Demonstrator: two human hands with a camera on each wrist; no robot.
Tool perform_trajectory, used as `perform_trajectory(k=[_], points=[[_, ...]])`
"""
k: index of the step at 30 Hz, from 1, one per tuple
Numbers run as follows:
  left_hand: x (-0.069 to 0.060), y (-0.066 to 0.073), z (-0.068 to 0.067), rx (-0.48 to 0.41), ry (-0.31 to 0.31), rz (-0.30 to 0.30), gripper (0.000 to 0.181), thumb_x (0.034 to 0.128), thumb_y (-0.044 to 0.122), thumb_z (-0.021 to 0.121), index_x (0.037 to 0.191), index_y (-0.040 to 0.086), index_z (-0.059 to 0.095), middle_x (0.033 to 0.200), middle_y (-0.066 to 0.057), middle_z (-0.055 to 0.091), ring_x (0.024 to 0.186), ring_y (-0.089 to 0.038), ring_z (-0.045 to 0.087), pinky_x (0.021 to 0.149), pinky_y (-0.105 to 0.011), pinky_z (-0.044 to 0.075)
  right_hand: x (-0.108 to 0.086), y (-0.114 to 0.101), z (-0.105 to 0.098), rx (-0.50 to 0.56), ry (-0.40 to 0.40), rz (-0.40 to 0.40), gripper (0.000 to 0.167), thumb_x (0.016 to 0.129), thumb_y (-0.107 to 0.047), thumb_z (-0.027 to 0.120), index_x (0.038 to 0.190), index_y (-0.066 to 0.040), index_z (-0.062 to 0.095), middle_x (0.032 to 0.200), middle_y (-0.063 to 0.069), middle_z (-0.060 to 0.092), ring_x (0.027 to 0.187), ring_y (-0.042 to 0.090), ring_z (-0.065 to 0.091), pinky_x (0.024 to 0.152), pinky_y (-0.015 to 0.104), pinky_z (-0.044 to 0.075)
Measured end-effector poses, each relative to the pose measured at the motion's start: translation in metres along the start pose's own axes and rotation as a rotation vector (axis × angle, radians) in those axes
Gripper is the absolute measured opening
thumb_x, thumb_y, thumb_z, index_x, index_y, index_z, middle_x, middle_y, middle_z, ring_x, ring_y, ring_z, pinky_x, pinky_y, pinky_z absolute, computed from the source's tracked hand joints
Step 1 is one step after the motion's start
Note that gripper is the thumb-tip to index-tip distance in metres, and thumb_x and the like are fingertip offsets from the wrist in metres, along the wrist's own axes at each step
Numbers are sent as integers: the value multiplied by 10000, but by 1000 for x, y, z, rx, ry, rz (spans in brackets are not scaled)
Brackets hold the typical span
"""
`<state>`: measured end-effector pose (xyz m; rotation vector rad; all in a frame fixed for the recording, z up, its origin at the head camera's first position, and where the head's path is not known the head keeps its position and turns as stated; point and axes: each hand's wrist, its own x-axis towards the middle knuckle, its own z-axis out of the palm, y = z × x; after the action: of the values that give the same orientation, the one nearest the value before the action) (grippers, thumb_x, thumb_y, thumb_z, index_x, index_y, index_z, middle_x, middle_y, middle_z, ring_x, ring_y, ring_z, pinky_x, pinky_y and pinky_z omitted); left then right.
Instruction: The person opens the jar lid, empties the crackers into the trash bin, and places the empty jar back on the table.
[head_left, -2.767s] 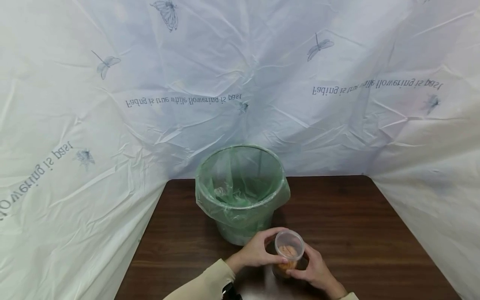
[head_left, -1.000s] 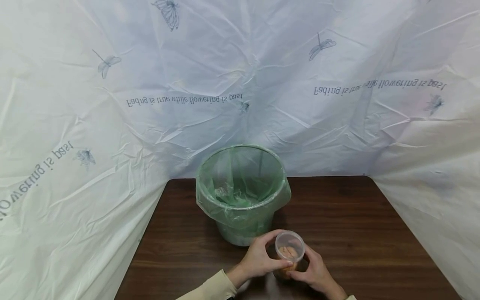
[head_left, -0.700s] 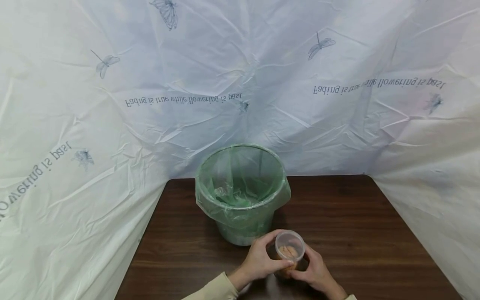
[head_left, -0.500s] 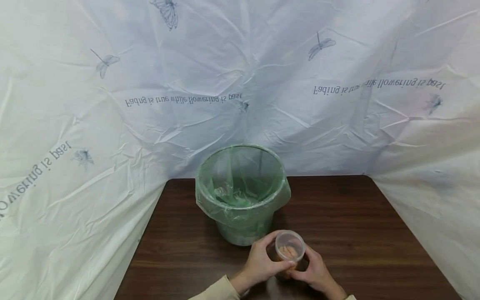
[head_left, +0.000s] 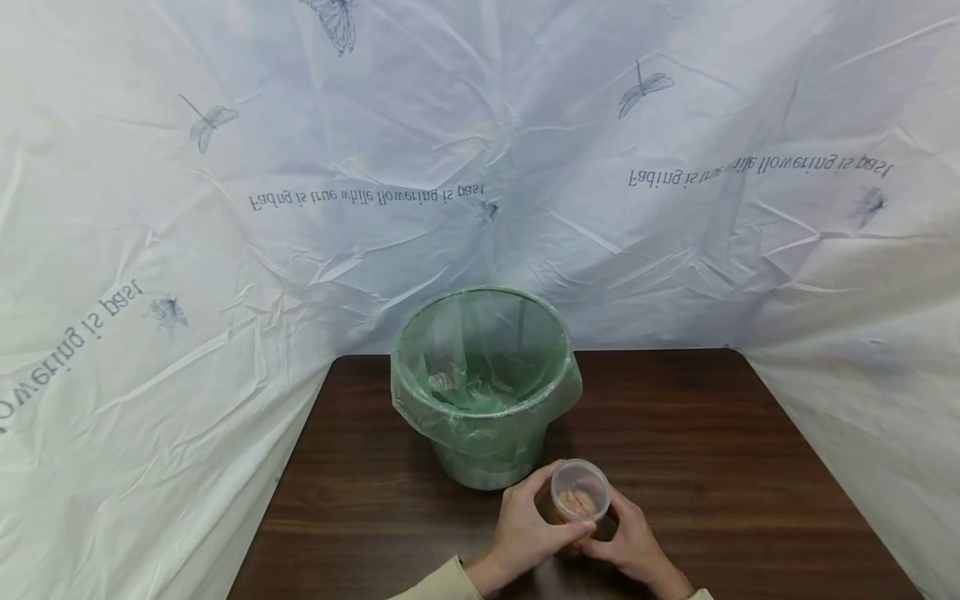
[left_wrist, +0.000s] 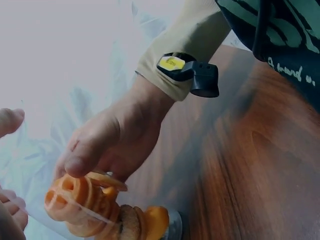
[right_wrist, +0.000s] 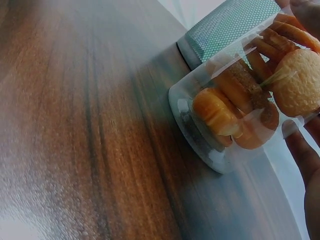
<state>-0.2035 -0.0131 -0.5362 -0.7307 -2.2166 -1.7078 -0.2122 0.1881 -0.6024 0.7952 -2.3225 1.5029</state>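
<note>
A clear plastic jar (head_left: 581,477) stands on the table near its front, between both hands. Orange and tan bread-like pieces fill its lower part; in the right wrist view, a round, wrinkled bun-like piece (right_wrist: 298,82) shows through the wall. My left hand (head_left: 521,525) grips the jar from the left, with its thumb across the front below the rim. From the right, my right hand (head_left: 630,542) holds the lower side, its thumb at the front. In the left wrist view the right hand (left_wrist: 117,132) curls over the orange pieces (left_wrist: 82,202). Whether a clear lid covers the jar, I cannot tell.
A bin (head_left: 487,458) lined with a green plastic bag stands just behind and left of the jar, with something crumpled inside. The dark wooden table (head_left: 712,467) is surrounded by white printed sheeting (head_left: 480,125).
The left thumb has slid to the right across the front of the jar, and the left forearm has swung right. The jar and right hand stay almost in place.
</note>
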Motion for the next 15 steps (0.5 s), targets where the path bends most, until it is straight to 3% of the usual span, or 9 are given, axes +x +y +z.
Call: perform_trajectory(k=[6,15], points=[[0,4,0,91,41,55,688,727,341,871,1308,131,568,1170,-74,697,1028,-206,686,880,-321,553,0,3,0,12,5,-45,770,629,-63,908,1306,-14,546,1201,121,641,1110,13,582,894,147,487],[0,9,1,88,54,68,685,691,184,898,1277,36,575,1143,-121,695,1025,-199,679,855,-377,562,1,2,1,13,24,-46,778,590,-27,908,1286,-18,560,1174,140,652,1096,23,591,883,153,497]])
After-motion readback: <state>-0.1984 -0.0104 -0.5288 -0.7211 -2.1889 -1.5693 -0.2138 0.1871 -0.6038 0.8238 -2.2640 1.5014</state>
